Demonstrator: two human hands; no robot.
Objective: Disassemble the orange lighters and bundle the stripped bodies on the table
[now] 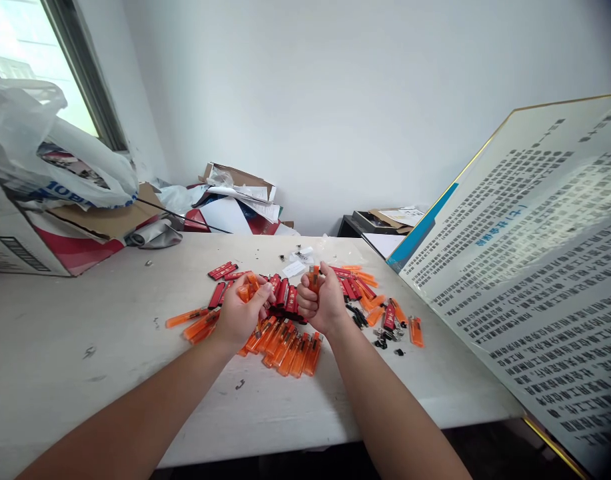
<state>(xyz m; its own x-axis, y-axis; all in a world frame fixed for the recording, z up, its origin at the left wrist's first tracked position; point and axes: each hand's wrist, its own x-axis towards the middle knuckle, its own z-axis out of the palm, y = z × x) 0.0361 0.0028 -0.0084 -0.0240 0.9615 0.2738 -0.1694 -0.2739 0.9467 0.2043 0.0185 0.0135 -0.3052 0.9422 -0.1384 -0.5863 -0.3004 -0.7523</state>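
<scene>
L hand: fingers curled round orange lighters, exact no. hidden, just L of red stack. R hand: fist clenched round 1 upright lighter, just R of stack. Loose lighter fan on stack's near side; black bits farther R of it, white slip beyond it.

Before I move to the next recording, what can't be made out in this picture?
All in the head view:
Number of orange lighters in the left hand: covered by the hand itself.
Lower end of the lighter in the right hand: covered by that hand.
Right side of the printed board: cut off by the picture's edge.
The small black parts: too small to identify.
</scene>
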